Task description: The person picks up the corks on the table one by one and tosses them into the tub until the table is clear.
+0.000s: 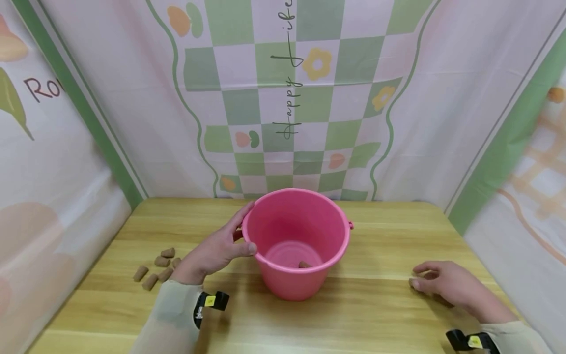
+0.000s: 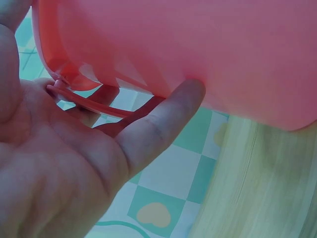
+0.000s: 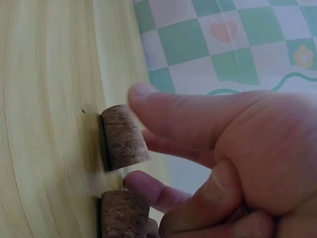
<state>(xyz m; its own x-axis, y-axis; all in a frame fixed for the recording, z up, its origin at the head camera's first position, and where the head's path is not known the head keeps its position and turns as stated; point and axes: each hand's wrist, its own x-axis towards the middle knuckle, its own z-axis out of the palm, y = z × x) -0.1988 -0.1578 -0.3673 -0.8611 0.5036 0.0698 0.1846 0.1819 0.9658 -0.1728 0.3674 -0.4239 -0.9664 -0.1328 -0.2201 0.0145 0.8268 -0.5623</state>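
A pink bucket [image 1: 292, 282] stands upright on the table, with a brown cork [image 1: 304, 264] showing inside at its bottom. My left hand [image 1: 218, 248] grips the bucket's left side, its thumb at the rim and its other fingers along the outer wall. The bucket's handle [image 2: 94, 105] passes close by the palm in the left wrist view. At the right of the table, my right hand [image 1: 446, 282] hovers low with thumb and fingers spread around a tapered cork [image 3: 125, 138]. A second cork [image 3: 124, 215] stands just beside the fingertips.
Several loose corks [image 1: 150, 281] lie on the left of the wooden table [image 1: 247, 329], next to the left forearm. A checked curtain [image 1: 283, 108] hangs behind the table's far edge, and printed cloth [image 1: 48, 196] closes off the sides.
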